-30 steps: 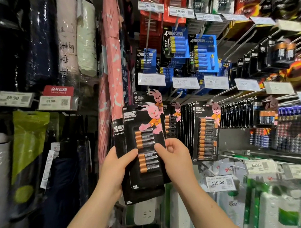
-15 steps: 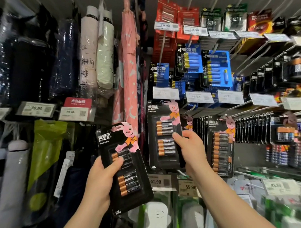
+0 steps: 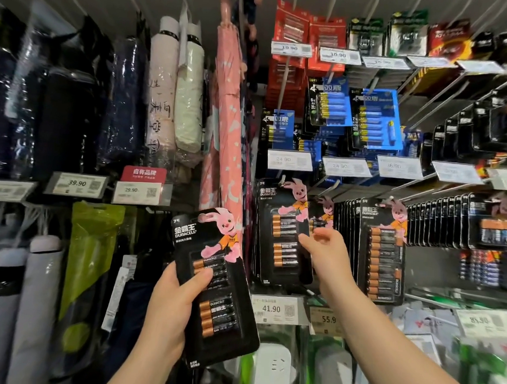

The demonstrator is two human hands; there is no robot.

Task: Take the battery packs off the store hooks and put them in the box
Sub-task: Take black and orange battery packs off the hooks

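Now one pack (image 3: 214,288) held, two hands

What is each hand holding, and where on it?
Left hand grips a black battery pack by its left edge. Right hand pinches the hanging pack at its right edge.

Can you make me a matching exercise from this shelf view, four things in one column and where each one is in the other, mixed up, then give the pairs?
Things
1. pink umbrella
2. tilted Duracell pack
3. blue battery pack
4. 41.90 price tag

Places
A. on a hook in the row above the Duracell packs
B. gripped in the left hand
C. just below the hanging Duracell pack that the right hand pinches
D. hanging between the wrapped umbrellas and the batteries

Pairs: 1-D, 2-B, 3-A, 4-C
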